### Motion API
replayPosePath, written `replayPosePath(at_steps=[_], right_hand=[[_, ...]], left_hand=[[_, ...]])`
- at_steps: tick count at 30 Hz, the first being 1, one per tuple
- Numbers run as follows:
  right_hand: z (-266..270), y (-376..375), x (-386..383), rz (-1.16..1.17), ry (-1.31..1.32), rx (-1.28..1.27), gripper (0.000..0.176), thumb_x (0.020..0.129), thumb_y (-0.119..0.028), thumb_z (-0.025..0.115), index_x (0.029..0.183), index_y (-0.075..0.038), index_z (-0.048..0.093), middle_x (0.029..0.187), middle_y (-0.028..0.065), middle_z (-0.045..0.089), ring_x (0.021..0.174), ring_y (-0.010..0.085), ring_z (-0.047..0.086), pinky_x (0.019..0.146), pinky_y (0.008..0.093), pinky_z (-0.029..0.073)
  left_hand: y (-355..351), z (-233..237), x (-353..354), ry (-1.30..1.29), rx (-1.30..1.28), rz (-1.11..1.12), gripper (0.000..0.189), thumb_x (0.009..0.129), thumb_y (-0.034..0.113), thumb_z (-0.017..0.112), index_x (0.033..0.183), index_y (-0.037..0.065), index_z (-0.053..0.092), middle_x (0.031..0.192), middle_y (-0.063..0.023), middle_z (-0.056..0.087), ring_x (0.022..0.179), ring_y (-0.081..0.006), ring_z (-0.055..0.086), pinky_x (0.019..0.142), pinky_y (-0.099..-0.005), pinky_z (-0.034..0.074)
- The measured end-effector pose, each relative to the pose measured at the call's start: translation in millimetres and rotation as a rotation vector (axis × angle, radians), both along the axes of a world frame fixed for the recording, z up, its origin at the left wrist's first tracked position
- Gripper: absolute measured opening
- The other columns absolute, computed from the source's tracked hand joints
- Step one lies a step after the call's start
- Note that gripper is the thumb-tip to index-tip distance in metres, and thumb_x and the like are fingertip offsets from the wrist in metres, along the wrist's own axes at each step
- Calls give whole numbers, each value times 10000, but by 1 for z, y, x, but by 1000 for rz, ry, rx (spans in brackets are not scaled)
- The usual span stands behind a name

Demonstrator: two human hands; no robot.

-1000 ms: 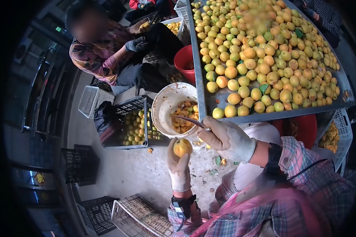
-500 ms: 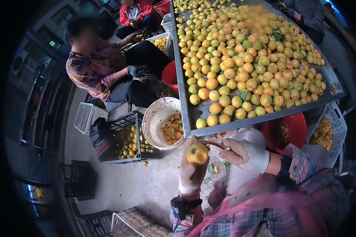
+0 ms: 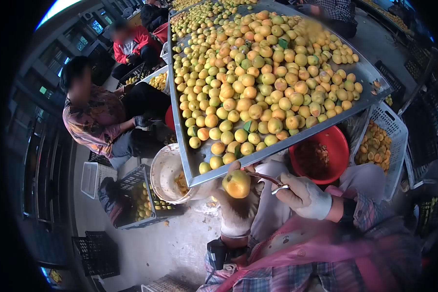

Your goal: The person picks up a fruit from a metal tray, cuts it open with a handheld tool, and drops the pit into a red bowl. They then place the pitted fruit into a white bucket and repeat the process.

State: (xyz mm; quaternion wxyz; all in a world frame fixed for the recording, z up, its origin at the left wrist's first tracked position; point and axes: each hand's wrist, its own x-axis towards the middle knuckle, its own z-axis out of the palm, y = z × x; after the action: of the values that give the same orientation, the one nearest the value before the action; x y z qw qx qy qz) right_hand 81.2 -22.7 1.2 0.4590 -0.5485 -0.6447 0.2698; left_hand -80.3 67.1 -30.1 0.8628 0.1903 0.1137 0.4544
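My left hand [image 3: 239,214], in a pale glove, is closed around a yellow apricot [image 3: 237,184] and holds it up below the near corner of the metal table. An orange patch shows on the fruit's front. My right hand [image 3: 307,197], in a whitish glove, grips a hand tool [image 3: 266,178] with slim, curved reddish-brown handles. Its far end reaches behind the apricot, where the working tip is hidden. A heap of apricots [image 3: 267,92] covers much of the metal table [image 3: 272,147] just beyond my hands.
A red bucket [image 3: 343,151] with scraps stands under the table, beside a white crate [image 3: 393,127] of fruit pieces. To the left are a white bucket [image 3: 156,171] and a dark crate [image 3: 126,181] of apricots. A seated co-worker [image 3: 95,114] works on the left, others farther back.
The view has swung, so the table and buckets sit farther left. The apricot has turned in my left hand, its dark spot no longer facing me. Both hands keep their grip.
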Motion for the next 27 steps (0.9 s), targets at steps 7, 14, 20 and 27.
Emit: replayPosePath(at_steps=[7, 14, 20, 27], right_hand=[[-12, -25, 15, -231, -99, 3, 344, 961, -265, 516, 1179, -4, 468, 1033, 189, 619, 782, 362, 640, 630, 432, 504], [-34, -46, 26, -375, -22, 50, 185, 936, -138, 554, 1052, 3, 521, 942, 208, 585, 867, 400, 598, 655, 425, 476], [-37, -54, 28, -436, -100, 27, 184, 901, -137, 591, 1022, -18, 520, 844, 185, 587, 774, 401, 597, 624, 434, 469], [-48, -57, 38, -458, -219, 125, 341, 912, -227, 601, 1109, 41, 523, 771, 144, 634, 612, 319, 628, 538, 398, 496]], left_hand=[[-19, -11, 55, 52, -21, -168, 696, 891, 591, 537, 1294, 28, 460, 1203, -139, 560, 1092, -272, 548, 957, -392, 457], [-22, -19, 75, 7, -157, -301, 790, 883, 704, 416, 1317, 44, 433, 1220, -145, 557, 1127, -293, 532, 979, -428, 432], [-27, -33, 80, 212, -22, -299, 790, 876, 714, 409, 1350, 83, 423, 1280, -87, 513, 1196, -259, 474, 1019, -423, 389], [-30, -37, 82, 460, 288, -303, 780, 874, 696, 444, 1343, 74, 425, 1222, -87, 540, 1148, -242, 504, 997, -395, 403]])
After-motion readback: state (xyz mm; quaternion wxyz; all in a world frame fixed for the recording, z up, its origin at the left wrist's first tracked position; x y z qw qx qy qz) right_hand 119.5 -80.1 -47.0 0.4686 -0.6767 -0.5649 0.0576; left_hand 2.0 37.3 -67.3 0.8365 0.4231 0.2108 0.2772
